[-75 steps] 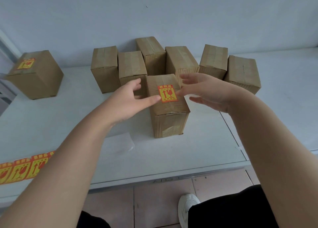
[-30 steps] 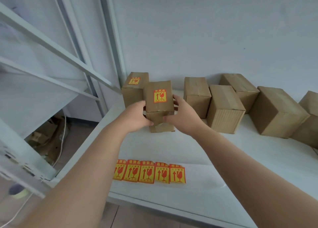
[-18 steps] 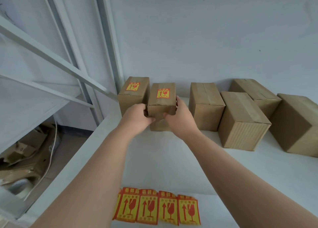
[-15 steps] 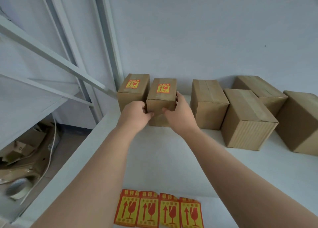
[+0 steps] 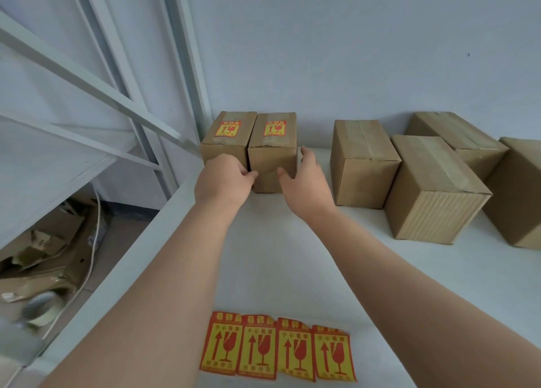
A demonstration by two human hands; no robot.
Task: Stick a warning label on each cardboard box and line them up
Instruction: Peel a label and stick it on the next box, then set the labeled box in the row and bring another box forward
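Two cardboard boxes with red-and-yellow warning labels stand side by side, touching, at the table's far left corner: the first labelled box (image 5: 227,137) and the second labelled box (image 5: 273,144). My left hand (image 5: 222,179) is in front of them, its thumb touching the second box's front left edge. My right hand (image 5: 304,179) lies loosely along that box's right side, thumb on its front face. A strip of several warning labels (image 5: 278,348) lies near the table's front edge.
Several unlabelled boxes stand to the right: one upright box (image 5: 363,162), a larger box (image 5: 433,185), one behind it (image 5: 456,141), one at the right edge (image 5: 521,191). A white table (image 5: 263,255) holds everything. A metal shelf frame (image 5: 140,124) with cardboard scraps (image 5: 49,253) stands left.
The second labelled box was carried left and set down against the first labelled box. Both hands have loosened their hold on it.
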